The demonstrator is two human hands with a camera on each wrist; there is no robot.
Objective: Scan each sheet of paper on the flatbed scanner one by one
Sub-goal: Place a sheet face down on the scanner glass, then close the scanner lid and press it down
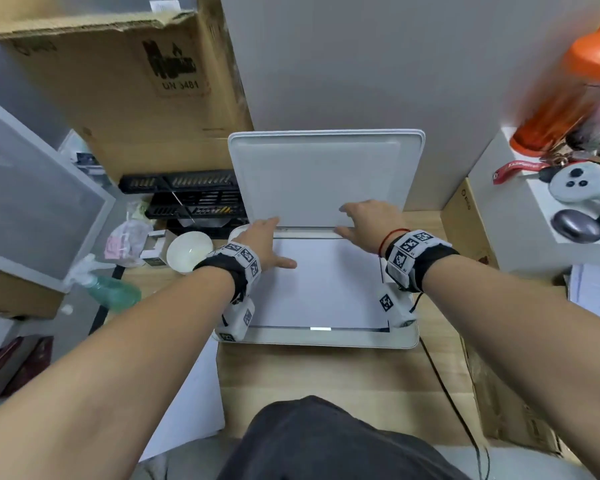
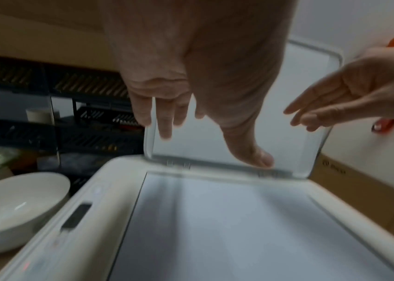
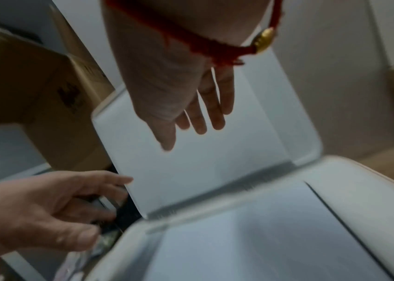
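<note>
The white flatbed scanner (image 1: 326, 342) sits on the wooden desk with its lid (image 1: 319, 174) standing upright. A white sheet of paper (image 1: 323, 285) lies flat on the glass, also visible in the left wrist view (image 2: 239, 228). My left hand (image 1: 264, 240) reaches to the lid's lower left edge, fingers (image 2: 165, 123) straight, one on each side of that edge. My right hand (image 1: 368, 220) hovers before the lid's lower right inner face, fingers (image 3: 200, 121) straight and spread, holding nothing. Both wrist views are blurred.
A white bowl (image 1: 189, 251), black trays (image 1: 187, 199) and a cardboard box (image 1: 125, 84) stand left of the scanner. A green spray bottle (image 1: 111, 289) sits nearer left. A white shelf (image 1: 520, 237) at right carries an orange bottle (image 1: 568, 98). Papers (image 1: 596, 292) lie at right.
</note>
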